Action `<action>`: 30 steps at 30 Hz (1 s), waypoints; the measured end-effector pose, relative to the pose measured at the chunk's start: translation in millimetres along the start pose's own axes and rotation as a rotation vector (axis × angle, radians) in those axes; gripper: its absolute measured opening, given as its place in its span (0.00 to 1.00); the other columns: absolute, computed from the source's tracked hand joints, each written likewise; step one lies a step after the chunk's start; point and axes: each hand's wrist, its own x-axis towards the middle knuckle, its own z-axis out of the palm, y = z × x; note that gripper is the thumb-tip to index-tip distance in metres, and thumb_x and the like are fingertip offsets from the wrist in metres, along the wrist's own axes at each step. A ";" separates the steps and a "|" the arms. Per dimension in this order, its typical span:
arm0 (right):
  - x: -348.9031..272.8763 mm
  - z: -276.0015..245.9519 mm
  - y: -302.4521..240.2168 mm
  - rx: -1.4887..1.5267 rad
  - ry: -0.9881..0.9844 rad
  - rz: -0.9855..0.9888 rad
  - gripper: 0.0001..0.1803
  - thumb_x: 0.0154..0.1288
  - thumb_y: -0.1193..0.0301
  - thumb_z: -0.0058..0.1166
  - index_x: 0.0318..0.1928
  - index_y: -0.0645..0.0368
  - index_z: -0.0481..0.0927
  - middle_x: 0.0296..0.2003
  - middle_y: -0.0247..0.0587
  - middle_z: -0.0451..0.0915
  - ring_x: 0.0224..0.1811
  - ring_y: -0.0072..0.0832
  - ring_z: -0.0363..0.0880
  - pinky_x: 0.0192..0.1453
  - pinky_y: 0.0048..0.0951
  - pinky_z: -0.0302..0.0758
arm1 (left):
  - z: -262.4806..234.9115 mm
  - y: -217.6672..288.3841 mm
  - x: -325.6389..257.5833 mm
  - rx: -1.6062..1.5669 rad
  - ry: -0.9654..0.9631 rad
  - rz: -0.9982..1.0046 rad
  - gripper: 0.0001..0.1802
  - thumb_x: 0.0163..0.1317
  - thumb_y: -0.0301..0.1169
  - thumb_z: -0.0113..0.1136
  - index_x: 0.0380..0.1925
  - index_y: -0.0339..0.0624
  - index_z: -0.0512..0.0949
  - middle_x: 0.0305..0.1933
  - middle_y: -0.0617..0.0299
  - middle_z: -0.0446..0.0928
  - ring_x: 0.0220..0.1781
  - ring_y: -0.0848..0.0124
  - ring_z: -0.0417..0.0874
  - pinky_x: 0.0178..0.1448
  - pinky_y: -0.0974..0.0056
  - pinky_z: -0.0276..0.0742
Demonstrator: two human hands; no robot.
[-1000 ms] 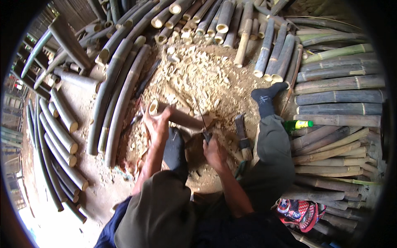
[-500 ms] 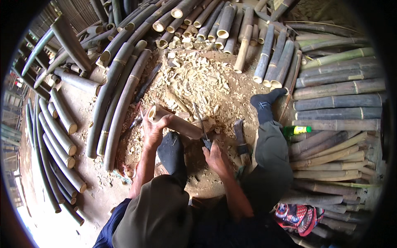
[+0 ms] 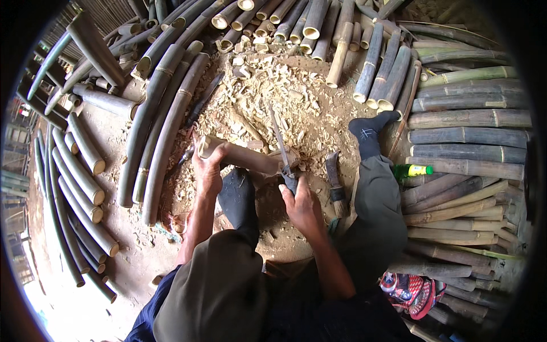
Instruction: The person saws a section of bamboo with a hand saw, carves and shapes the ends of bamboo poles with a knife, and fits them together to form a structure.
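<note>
A short length of bamboo (image 3: 250,158) lies across in front of my knees on a bed of shavings. My left hand (image 3: 208,168) grips its left end. My right hand (image 3: 301,204) is closed on the handle of a long knife (image 3: 280,142), whose blade points away from me over the bamboo's right end. My left foot in a dark sock (image 3: 238,196) rests just under the piece, between my hands.
A second blade (image 3: 334,179) lies on the ground by my right hand. Pale wood chips (image 3: 268,91) cover the middle. Long bamboo poles (image 3: 162,114) lie at left, stacked poles (image 3: 467,137) at right, cut tubes (image 3: 307,23) at the top. A green bottle (image 3: 411,170) sits beside my right leg.
The knife blade has swung up and forward over the bamboo's right end. My left hand stays on the left end; the view has tilted slightly.
</note>
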 end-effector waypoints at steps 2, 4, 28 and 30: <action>3.5 -22.1 -19.6 0.134 0.080 -0.076 0.25 0.73 0.58 0.60 0.56 0.69 0.72 0.33 0.64 0.83 0.33 0.61 0.84 0.35 0.52 0.79 | 6.6 2.2 -1.2 0.029 -0.044 -0.019 0.32 0.48 0.35 0.80 0.52 0.35 0.78 0.45 0.57 0.81 0.44 0.67 0.83 0.52 0.61 0.82; 3.8 -28.7 -25.6 0.290 0.174 -0.157 0.23 0.73 0.61 0.61 0.54 0.68 0.72 0.31 0.64 0.82 0.33 0.61 0.84 0.33 0.51 0.78 | 8.7 5.8 1.3 0.032 -0.077 -0.014 0.31 0.48 0.34 0.81 0.51 0.35 0.78 0.44 0.58 0.81 0.45 0.68 0.84 0.53 0.60 0.83; 7.5 -39.6 -38.6 0.287 0.046 0.058 0.21 0.74 0.60 0.58 0.50 0.68 0.73 0.34 0.65 0.82 0.39 0.62 0.84 0.39 0.52 0.78 | 16.0 20.6 -5.9 0.271 -0.248 0.117 0.29 0.50 0.39 0.80 0.48 0.38 0.79 0.44 0.60 0.83 0.45 0.70 0.84 0.54 0.62 0.80; 4.6 3.6 3.3 0.143 -0.029 0.202 0.23 0.74 0.57 0.57 0.50 0.68 0.74 0.34 0.64 0.82 0.38 0.62 0.83 0.40 0.53 0.78 | 24.2 21.9 -11.0 0.280 -0.270 0.099 0.29 0.49 0.39 0.80 0.47 0.38 0.79 0.43 0.60 0.83 0.44 0.70 0.83 0.54 0.62 0.79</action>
